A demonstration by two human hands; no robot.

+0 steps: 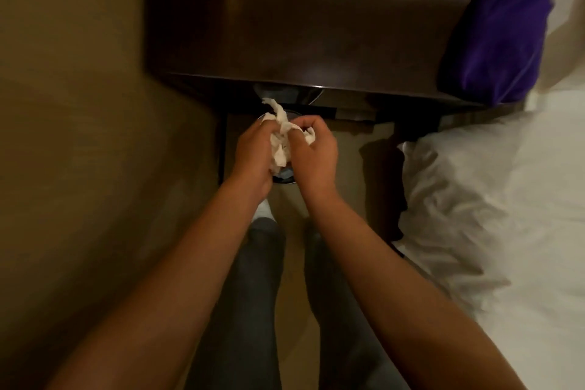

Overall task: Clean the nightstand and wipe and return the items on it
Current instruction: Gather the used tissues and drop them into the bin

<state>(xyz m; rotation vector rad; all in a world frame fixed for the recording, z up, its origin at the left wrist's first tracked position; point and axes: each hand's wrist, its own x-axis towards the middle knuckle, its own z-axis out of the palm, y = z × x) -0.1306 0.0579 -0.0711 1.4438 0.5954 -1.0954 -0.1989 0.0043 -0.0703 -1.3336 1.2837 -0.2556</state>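
Observation:
The dark wooden nightstand (316, 28) fills the upper middle of the head view, its top bare. In front of its near edge, both hands meet over a small dark round object (284, 178), possibly a glass, mostly hidden by the hands. My left hand (253, 155) grips that object from the left. My right hand (311, 152) presses a crumpled white tissue (280, 139) against it, and a twist of tissue sticks up above the fingers.
A purple cloth (503, 38) lies at the nightstand's right end. The white bed with rumpled sheets (493, 215) runs along the right. A beige wall (72, 136) stands at the left. My legs in dark trousers (250, 294) are on the narrow floor strip below.

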